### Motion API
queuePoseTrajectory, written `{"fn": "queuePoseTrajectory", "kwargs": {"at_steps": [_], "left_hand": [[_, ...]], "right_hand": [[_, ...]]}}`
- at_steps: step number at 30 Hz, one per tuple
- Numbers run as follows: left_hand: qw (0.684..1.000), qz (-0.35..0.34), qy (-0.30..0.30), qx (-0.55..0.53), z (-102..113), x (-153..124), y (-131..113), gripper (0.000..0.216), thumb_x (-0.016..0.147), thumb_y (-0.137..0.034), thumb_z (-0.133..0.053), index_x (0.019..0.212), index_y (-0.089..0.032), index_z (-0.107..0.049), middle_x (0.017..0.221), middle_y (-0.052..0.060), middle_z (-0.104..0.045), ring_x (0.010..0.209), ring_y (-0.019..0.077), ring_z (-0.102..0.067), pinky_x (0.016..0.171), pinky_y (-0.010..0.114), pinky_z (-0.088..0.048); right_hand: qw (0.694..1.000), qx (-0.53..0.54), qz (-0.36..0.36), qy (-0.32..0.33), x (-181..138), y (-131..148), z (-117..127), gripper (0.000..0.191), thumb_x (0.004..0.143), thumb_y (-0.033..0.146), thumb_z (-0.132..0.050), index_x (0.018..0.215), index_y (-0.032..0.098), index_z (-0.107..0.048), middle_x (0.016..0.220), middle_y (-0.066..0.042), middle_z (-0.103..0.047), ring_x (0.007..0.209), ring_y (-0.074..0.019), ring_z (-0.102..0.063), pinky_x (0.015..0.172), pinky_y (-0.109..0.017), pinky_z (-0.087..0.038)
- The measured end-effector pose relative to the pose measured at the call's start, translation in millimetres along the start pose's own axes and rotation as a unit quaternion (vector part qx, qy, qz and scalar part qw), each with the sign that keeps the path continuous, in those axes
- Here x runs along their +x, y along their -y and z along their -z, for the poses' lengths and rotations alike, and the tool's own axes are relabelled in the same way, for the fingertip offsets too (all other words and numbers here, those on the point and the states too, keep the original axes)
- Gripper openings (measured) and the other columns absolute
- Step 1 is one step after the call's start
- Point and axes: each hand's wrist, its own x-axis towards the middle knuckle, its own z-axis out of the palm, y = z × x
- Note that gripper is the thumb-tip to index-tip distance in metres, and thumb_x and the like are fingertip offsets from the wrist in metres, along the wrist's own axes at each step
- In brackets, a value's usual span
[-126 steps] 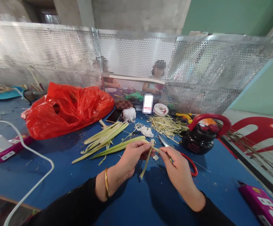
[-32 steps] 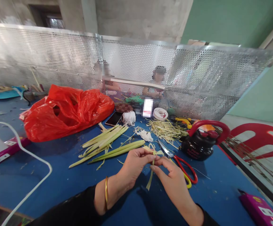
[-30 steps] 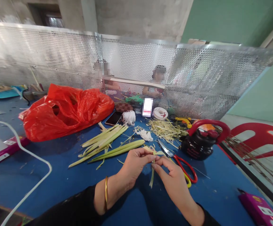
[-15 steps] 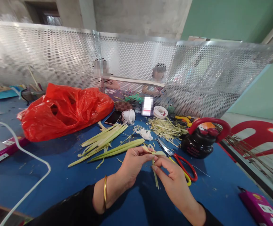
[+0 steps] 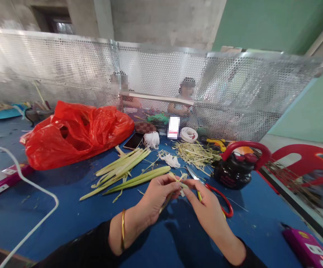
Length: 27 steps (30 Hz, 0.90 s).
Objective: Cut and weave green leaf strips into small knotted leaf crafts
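Note:
Between my fingertips is a small piece made of pale green plant strips (image 5: 182, 183), with strip ends sticking up and one hanging below. My left hand (image 5: 159, 193) pinches it from the left, a gold bangle on that wrist. From the right, my right hand (image 5: 203, 203) grips the same piece with thumb and index finger. Part of it is hidden behind the fingers. Just past my right hand lie scissors with red handles (image 5: 223, 197), and a second, yellow handle is mostly covered. Long green leaf strips (image 5: 147, 178) rest on the blue table left of my hands.
A red plastic bag (image 5: 77, 136) fills the left back. Behind my hands are a phone (image 5: 133, 140), white string (image 5: 151, 140), a tape roll (image 5: 189, 134) and plant scraps (image 5: 196, 154). A black jar (image 5: 231, 173) stands right; a white cable (image 5: 45, 191) runs left. A perforated screen (image 5: 155, 67) stands behind.
My right hand has shifted its fingers up to the knot area. The strip ends that hung straight down between my hands now slant toward my left palm.

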Motion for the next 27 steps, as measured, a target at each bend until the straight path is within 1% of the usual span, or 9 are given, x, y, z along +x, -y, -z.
{"fn": "queuePoseTrajectory", "kwargs": {"at_steps": [2, 3, 7, 13, 15, 20, 22, 24, 27], "left_hand": [[1.000, -0.016, -0.010, 0.005, -1.1, 0.4, 0.8, 0.021, 0.062, -0.027, -0.079, 0.072, -0.013, -0.067, 0.057, -0.003, -0.058, 0.051, 0.0052, -0.048, 0.054, 0.017, -0.037], [1.000, -0.021, -0.019, 0.013, -1.6, 0.7, 1.2, 0.022, 0.062, -0.028, -0.079, 0.072, -0.013, -0.067, 0.056, -0.003, -0.059, 0.051, 0.0052, -0.047, 0.053, 0.017, -0.036], [0.997, -0.027, -0.057, 0.036, -1.8, 1.7, 2.5, 0.027, 0.060, -0.031, -0.079, 0.076, -0.012, -0.070, 0.058, -0.001, -0.063, 0.051, 0.0068, -0.050, 0.052, 0.018, -0.036], [0.997, -0.010, -0.065, 0.030, 0.7, 3.4, 4.9, 0.028, 0.056, -0.030, -0.080, 0.075, -0.012, -0.070, 0.059, 0.001, -0.064, 0.055, 0.0111, -0.059, 0.054, 0.020, -0.040], [0.997, -0.021, -0.066, 0.020, 0.8, 3.8, 6.0, 0.025, 0.056, -0.028, -0.079, 0.072, -0.012, -0.070, 0.057, 0.000, -0.063, 0.053, 0.0101, -0.058, 0.053, 0.020, -0.039], [0.998, -0.039, -0.052, -0.002, 0.2, 3.2, 7.6, 0.020, 0.056, -0.024, -0.077, 0.068, -0.012, -0.068, 0.055, -0.002, -0.061, 0.049, 0.0068, -0.052, 0.053, 0.019, -0.041], [0.998, -0.026, -0.049, 0.014, 0.5, 2.7, 6.1, 0.020, 0.059, -0.027, -0.076, 0.069, -0.012, -0.067, 0.055, -0.001, -0.061, 0.051, 0.0083, -0.055, 0.052, 0.019, -0.041], [0.998, -0.013, -0.048, 0.028, 1.4, 2.5, 2.7, 0.022, 0.062, -0.030, -0.075, 0.069, -0.012, -0.065, 0.057, 0.000, -0.062, 0.054, 0.0100, -0.058, 0.048, 0.018, -0.040], [0.998, -0.009, -0.058, 0.036, 3.6, 3.0, -4.7, 0.019, 0.065, -0.028, -0.074, 0.071, -0.013, -0.063, 0.060, 0.000, -0.063, 0.055, 0.0097, -0.060, 0.045, 0.016, -0.038]], "right_hand": [[0.999, 0.016, -0.018, 0.047, -0.1, -0.3, -2.8, 0.030, 0.093, 0.044, -0.047, 0.090, 0.020, -0.064, 0.085, -0.005, -0.070, 0.079, -0.0208, -0.062, 0.072, -0.029, -0.047], [0.999, 0.009, -0.020, 0.048, -1.0, 0.0, -3.9, 0.031, 0.093, 0.044, -0.046, 0.085, 0.020, -0.064, 0.079, -0.004, -0.068, 0.074, -0.0195, -0.061, 0.069, -0.027, -0.046], [0.998, -0.056, -0.010, -0.005, -6.6, 1.6, -5.9, 0.032, 0.090, 0.048, -0.051, 0.081, 0.020, -0.063, 0.070, -0.001, -0.062, 0.067, -0.0175, -0.056, 0.062, -0.026, -0.042], [0.999, -0.040, -0.003, -0.003, -8.9, -1.5, -8.7, 0.036, 0.096, 0.045, -0.041, 0.075, 0.021, -0.058, 0.063, 0.001, -0.058, 0.059, -0.0151, -0.053, 0.056, -0.023, -0.040], [0.999, -0.048, 0.016, -0.003, -8.9, -2.2, -9.7, 0.036, 0.096, 0.041, -0.041, 0.072, 0.020, -0.057, 0.061, 0.001, -0.058, 0.058, -0.0148, -0.053, 0.055, -0.023, -0.040], [0.992, -0.059, 0.115, -0.001, -10.0, 0.1, -9.8, 0.030, 0.096, 0.033, -0.044, 0.073, 0.020, -0.058, 0.069, -0.001, -0.062, 0.065, -0.0153, -0.057, 0.062, -0.023, -0.042], [0.993, -0.062, 0.104, -0.001, -9.8, 0.9, -9.2, 0.032, 0.096, 0.034, -0.043, 0.071, 0.020, -0.057, 0.065, 0.000, -0.060, 0.062, -0.0144, -0.055, 0.058, -0.022, -0.041], [0.996, -0.061, 0.069, 0.002, -9.0, 1.0, -8.0, 0.035, 0.096, 0.038, -0.042, 0.070, 0.020, -0.056, 0.059, 0.002, -0.056, 0.056, -0.0131, -0.052, 0.053, -0.021, -0.039], [0.998, -0.049, 0.026, 0.010, -7.4, 0.9, -5.4, 0.037, 0.095, 0.044, -0.044, 0.070, 0.020, -0.056, 0.057, 0.003, -0.054, 0.053, -0.0120, -0.051, 0.051, -0.020, -0.038]]}}
